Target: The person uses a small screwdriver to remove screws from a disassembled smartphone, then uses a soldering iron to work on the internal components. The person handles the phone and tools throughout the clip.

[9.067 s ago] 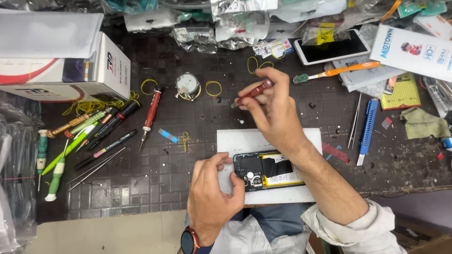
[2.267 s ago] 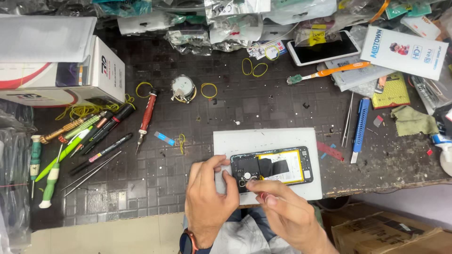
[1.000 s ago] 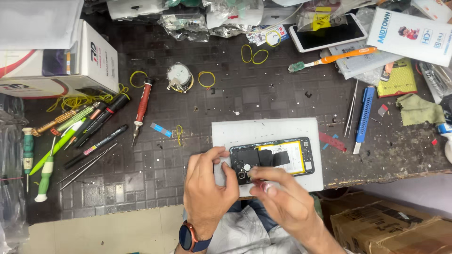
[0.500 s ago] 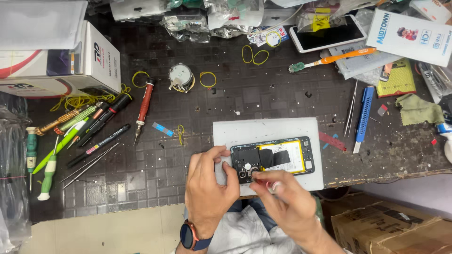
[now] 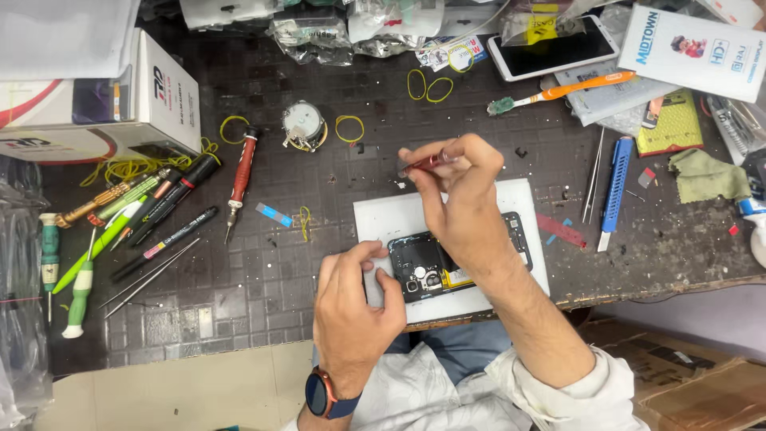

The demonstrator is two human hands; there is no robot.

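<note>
An opened phone (image 5: 435, 267) with its back off lies on a white pad (image 5: 375, 219) near the bench's front edge. My left hand (image 5: 351, 307) rests on the pad and presses the phone's left end with its fingertips. My right hand (image 5: 459, 199) is raised above the phone and pinches a small red-handled screwdriver (image 5: 423, 164) between thumb and fingers, tip pointing left over the mat just beyond the pad. My right forearm covers the middle of the phone.
A dark bench mat (image 5: 319, 104) carries screwdrivers (image 5: 239, 172) and pens at left, a white box (image 5: 104, 104), a round metal part (image 5: 303, 126), yellow rubber bands (image 5: 349, 128), an orange toothbrush (image 5: 558, 89), tweezers (image 5: 594, 179), a blue tool (image 5: 614, 191) and another phone (image 5: 550, 48).
My right hand has lifted from the phone's near edge and moved away over the pad's far edge, now holding the red screwdriver. My left hand stays at the phone's left end.
</note>
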